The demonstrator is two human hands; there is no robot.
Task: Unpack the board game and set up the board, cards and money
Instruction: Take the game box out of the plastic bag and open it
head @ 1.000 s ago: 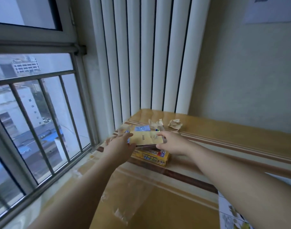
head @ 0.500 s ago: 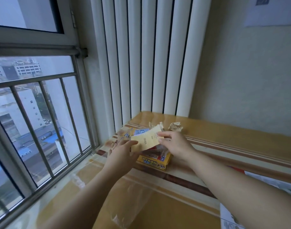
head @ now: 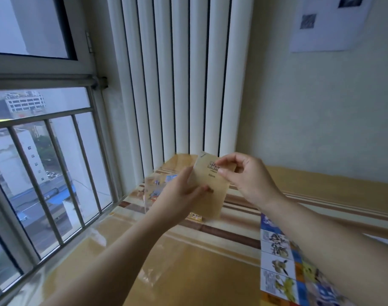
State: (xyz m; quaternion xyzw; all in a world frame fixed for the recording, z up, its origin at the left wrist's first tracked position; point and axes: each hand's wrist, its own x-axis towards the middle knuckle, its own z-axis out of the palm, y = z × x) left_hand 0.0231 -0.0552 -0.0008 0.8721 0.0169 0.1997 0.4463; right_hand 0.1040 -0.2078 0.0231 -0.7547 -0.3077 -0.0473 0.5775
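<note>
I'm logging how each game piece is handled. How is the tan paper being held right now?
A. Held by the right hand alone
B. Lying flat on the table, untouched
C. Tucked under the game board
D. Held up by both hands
D: the left hand pinches the lower part of the tan paper and the right hand pinches its upper part, holding it up above the table.

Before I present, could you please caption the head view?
Left hand and right hand hold a tan packet above the table, game board at right.
</note>
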